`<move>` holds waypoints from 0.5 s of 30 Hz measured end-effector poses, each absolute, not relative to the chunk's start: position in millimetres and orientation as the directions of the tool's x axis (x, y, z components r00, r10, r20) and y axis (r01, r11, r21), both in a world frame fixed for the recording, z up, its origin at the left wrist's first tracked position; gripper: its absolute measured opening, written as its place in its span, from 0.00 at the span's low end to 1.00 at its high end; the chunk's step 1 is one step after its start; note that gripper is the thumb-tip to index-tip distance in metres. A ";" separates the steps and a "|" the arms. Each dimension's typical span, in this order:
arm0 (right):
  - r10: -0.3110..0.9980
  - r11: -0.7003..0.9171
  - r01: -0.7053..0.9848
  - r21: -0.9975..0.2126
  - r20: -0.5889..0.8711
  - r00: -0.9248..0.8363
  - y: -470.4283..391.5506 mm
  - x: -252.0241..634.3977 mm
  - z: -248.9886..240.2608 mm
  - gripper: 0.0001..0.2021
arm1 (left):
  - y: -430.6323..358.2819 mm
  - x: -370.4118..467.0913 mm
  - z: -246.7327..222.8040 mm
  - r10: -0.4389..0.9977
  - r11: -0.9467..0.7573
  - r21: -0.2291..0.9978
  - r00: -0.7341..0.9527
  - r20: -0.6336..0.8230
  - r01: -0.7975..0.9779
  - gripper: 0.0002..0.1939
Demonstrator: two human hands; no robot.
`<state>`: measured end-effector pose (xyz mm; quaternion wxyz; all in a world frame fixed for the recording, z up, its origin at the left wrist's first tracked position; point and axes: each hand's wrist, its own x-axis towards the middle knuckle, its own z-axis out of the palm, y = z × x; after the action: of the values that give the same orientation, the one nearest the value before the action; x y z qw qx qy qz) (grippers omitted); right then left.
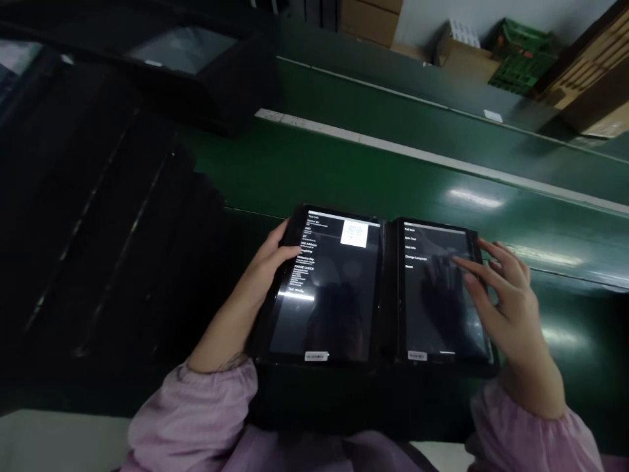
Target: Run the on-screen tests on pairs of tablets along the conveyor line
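Note:
Two tablets stand side by side in front of me, each in a dark tray or case. The left tablet (334, 295) shows lines of white text and a QR code. My left hand (270, 259) grips its left edge, thumb over the front at the screen's side; the other fingers are partly hidden. On the right tablet (437, 295) is a short menu list, including "Test Info" and "Change Language". Over its right side hovers my right hand (511, 295), fingers apart, the index fingertip at or just above the screen. Both tablets carry a small white barcode label at the bottom.
Stacked black trays (98, 216) fill the left side. Another tablet (187, 49) lies in a black tray at the upper left. A green bench (354, 167) with a pale strip runs across. Beyond it are cardboard boxes (371, 19) and a green crate (525, 56).

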<state>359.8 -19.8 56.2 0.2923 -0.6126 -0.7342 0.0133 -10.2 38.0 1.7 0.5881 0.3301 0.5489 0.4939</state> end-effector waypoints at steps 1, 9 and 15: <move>0.906 0.257 0.903 -0.345 0.412 -0.101 -10.7 362.4 53.7 0.19 | 38.5 -9.8 2.9 0.943 0.284 0.926 -0.099 -0.316 -0.249 0.40; 0.915 0.223 0.922 -0.316 0.395 -0.086 13.7 363.4 30.5 0.25 | 43.7 -8.0 5.6 0.933 0.274 0.917 -0.151 -0.327 -0.290 0.38; 0.892 0.234 0.891 -0.390 0.450 -0.037 7.6 362.4 33.8 0.24 | 46.9 -4.0 14.3 0.907 0.339 0.925 -0.201 -0.370 -0.170 0.36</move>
<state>362.4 7.6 33.8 0.3137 -0.6190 -0.7200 0.0013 -4.0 46.9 14.3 0.5533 0.3054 0.6029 0.4869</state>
